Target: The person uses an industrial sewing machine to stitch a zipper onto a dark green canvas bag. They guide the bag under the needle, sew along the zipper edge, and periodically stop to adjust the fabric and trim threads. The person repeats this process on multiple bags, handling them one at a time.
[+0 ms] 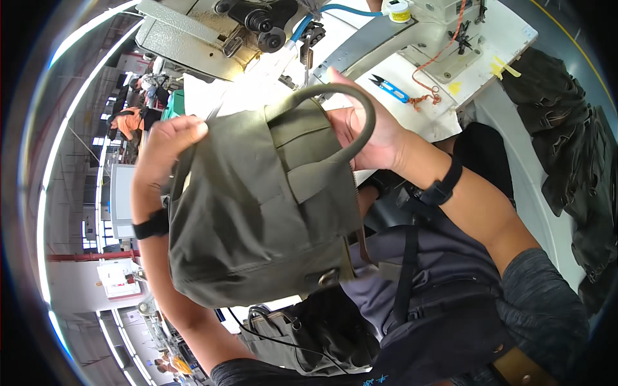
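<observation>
An olive-green fabric bag point(251, 212), with a looped carry handle, side zipper and metal ring, is held up across the middle of the view. My left hand point(168, 145) grips its upper left edge, thumb on the outside and fingertips curled. My right hand point(373, 135) holds the upper right part beside the looped handle point(354, 148), its fingers partly hidden by the bag. Both wrists wear black straps.
Sewing machines point(193, 38) line the worktable point(489, 67), with blue snips point(390, 89), orange thread and a small tub point(398, 11). Olive fabric pieces point(553, 148) hang at right. More dark bags point(309, 341) lie below. Co-workers point(132, 125) are at far left.
</observation>
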Action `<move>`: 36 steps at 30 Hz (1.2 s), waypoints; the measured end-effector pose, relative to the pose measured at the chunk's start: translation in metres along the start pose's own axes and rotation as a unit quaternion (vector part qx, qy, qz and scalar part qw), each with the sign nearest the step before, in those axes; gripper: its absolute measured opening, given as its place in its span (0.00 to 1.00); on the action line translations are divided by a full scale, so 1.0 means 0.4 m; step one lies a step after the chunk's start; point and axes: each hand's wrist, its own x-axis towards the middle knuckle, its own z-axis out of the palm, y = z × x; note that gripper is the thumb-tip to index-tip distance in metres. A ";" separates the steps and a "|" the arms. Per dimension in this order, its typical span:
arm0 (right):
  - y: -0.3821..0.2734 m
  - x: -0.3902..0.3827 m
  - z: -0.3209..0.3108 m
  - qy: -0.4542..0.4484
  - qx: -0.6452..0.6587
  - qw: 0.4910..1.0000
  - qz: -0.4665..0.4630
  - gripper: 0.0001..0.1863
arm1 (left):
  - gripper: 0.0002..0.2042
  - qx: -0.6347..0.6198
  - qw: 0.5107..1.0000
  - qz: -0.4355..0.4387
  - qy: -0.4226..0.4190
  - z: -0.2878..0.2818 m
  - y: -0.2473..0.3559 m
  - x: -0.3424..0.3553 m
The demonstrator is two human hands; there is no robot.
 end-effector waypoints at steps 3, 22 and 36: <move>0.049 -0.030 0.026 0.073 -0.094 0.993 -0.024 0.42 | 0.15 0.094 0.995 -0.021 -0.012 0.081 -0.137 -0.036; 0.100 -0.054 0.003 0.290 -0.539 0.752 -0.246 0.13 | 0.09 -0.211 0.961 0.160 0.079 0.384 -0.109 0.174; 0.117 -0.077 0.033 0.319 -0.547 0.734 -0.247 0.13 | 0.18 -0.218 0.973 0.068 -0.023 0.369 -0.066 0.163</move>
